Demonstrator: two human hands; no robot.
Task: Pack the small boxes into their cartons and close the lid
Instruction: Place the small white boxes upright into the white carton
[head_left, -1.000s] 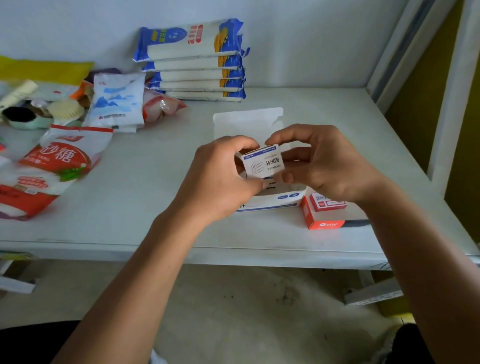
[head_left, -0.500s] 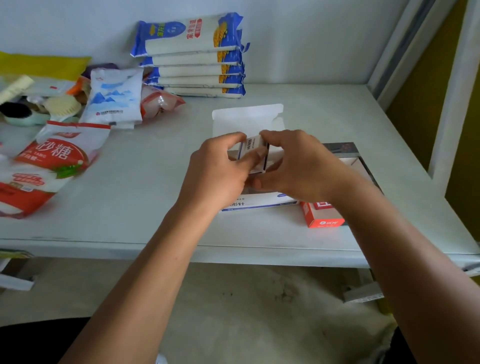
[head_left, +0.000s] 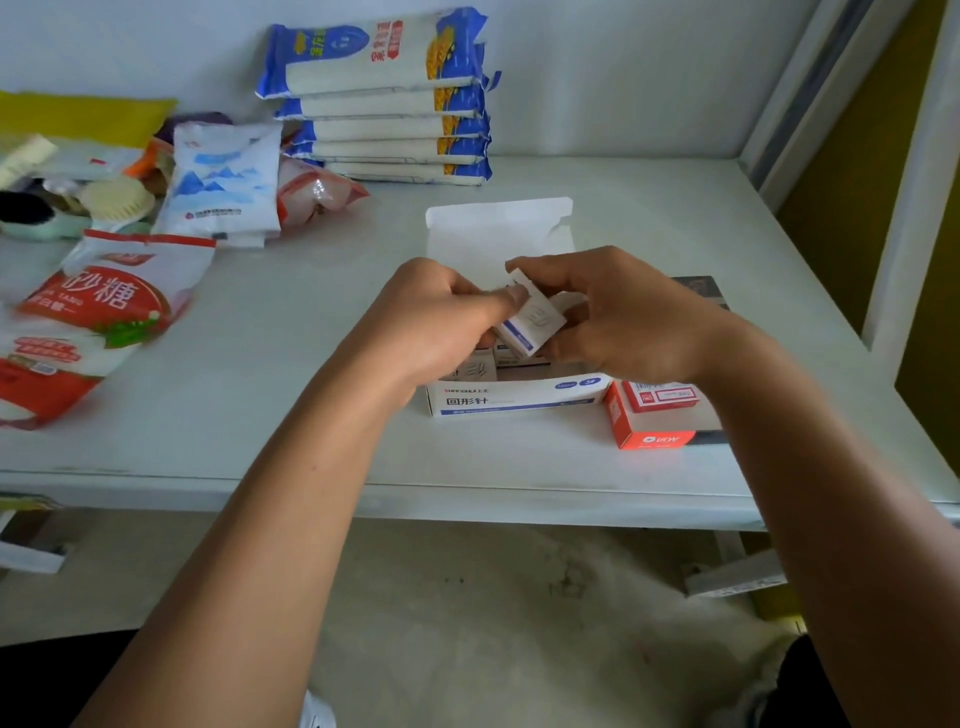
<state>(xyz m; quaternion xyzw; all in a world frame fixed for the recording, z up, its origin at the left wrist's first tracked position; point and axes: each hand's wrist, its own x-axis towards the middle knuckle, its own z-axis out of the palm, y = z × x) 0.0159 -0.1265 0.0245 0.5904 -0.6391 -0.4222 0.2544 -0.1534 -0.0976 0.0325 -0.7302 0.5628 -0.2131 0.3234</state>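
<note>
Pinching the small white-and-blue cardboard box tilted between my left hand and right hand over the open white carton, I risk jamming its corner against packed neighbours.

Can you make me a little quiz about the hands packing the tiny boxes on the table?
1. True or false: the lid of the white carton is shut.
2. What holds the small box? A) left hand only B) both hands, with the right hand C) nobody
3. Fill in: right of the white carton sits a ___ carton.

Key: 1 false, it stands open. 2 B. 3 red.
</note>
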